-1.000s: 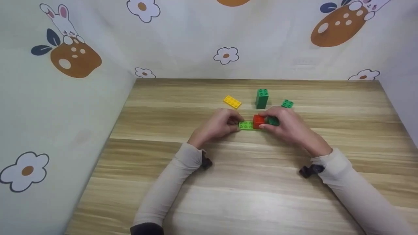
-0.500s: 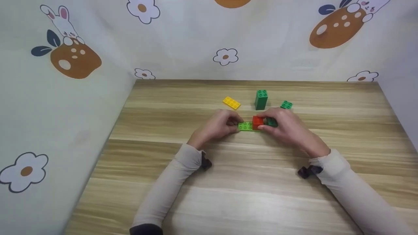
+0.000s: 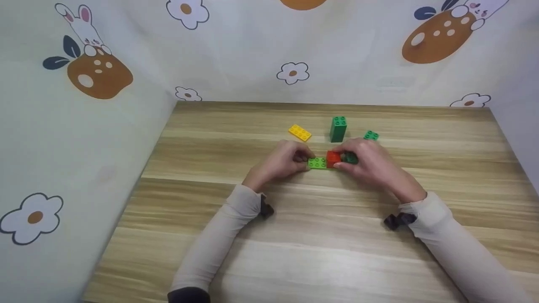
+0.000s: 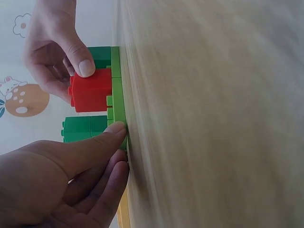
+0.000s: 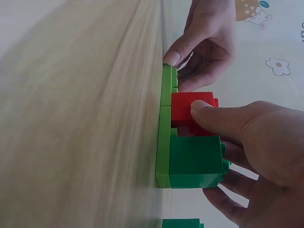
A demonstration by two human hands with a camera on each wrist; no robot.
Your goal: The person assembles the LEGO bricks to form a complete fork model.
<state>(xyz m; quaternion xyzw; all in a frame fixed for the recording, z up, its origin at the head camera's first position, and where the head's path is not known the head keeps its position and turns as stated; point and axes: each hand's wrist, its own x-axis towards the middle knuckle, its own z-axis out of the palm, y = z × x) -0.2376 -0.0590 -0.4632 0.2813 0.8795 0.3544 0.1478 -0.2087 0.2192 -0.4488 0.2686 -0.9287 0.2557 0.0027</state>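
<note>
Two light green building plates [image 3: 316, 163] lie end to end on the table. My left hand [image 3: 280, 162] pinches the left end of the row between thumb and fingers. A red building brick [image 3: 333, 160] sits on top, spanning the seam between the two plates in the right wrist view. Thumb and fingers of my right hand [image 3: 368, 162] grip the red brick from the front and back. At the row's right end stands a dark green brick [image 5: 195, 161], partly covered by my right hand in the head view.
Behind the hands, a tall dark green brick stack [image 3: 338, 130] stands upright on the wooden table [image 3: 294, 235]. A yellow plate [image 3: 300, 132] lies to its left, a small green piece [image 3: 371, 135] to its right. Patterned walls [image 3: 227, 59] border the table's back and left.
</note>
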